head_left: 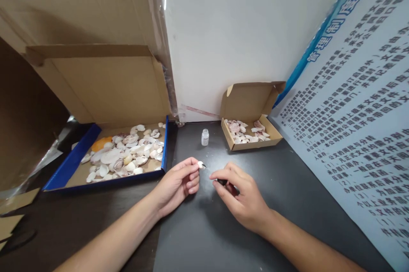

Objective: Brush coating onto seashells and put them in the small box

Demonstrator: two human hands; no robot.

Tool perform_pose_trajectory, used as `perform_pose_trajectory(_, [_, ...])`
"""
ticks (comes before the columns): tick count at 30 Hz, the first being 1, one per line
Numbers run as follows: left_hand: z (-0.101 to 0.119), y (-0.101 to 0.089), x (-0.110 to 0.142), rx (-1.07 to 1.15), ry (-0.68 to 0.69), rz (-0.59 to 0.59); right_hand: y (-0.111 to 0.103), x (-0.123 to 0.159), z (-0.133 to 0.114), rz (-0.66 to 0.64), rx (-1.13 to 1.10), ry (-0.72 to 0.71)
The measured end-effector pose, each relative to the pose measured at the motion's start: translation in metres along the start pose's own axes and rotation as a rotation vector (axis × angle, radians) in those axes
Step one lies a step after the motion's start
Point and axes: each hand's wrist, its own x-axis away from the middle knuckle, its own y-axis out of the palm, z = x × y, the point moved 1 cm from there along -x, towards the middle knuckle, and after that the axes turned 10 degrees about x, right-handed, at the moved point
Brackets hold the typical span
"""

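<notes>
My left hand (180,182) pinches a small white seashell (200,164) between thumb and fingertips, above the dark grey tabletop. A thin dark tip lies against the shell's right side. Close by on the right, my right hand (239,193) is closed round a small black brush cap (221,181), mostly hidden by the fingers. A faint thin stem seems to run from the cap toward the shell. Beyond both hands stands a small white glass bottle (205,138), upright and without a lid.
On the left, an open blue-sided cardboard box (163,153) holds many pale shells and an orange one (100,143). A smaller open cardboard box (255,144) with shells stands at back right. A white wall (249,21) rises behind; a printed banner (358,114) leans along the right.
</notes>
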Motion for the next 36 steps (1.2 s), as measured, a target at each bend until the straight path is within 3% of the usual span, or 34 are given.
perform_pose_trajectory(17, [-0.0008,0.0000,0.0009,-0.034,0.011,-0.008,0.0030,0.0022,-0.0013,-0.037,0.034,-0.013])
perform_pose_trajectory(23, [-0.0004,0.0001,-0.0003,-0.031,0.022,0.003,0.0030,0.0017,-0.0002,-0.074,0.183,0.058])
perform_pose_trajectory(36, [0.0007,0.0010,0.0006,-0.034,0.029,0.017,-0.0028,0.0029,-0.0072,-0.050,0.103,-0.024])
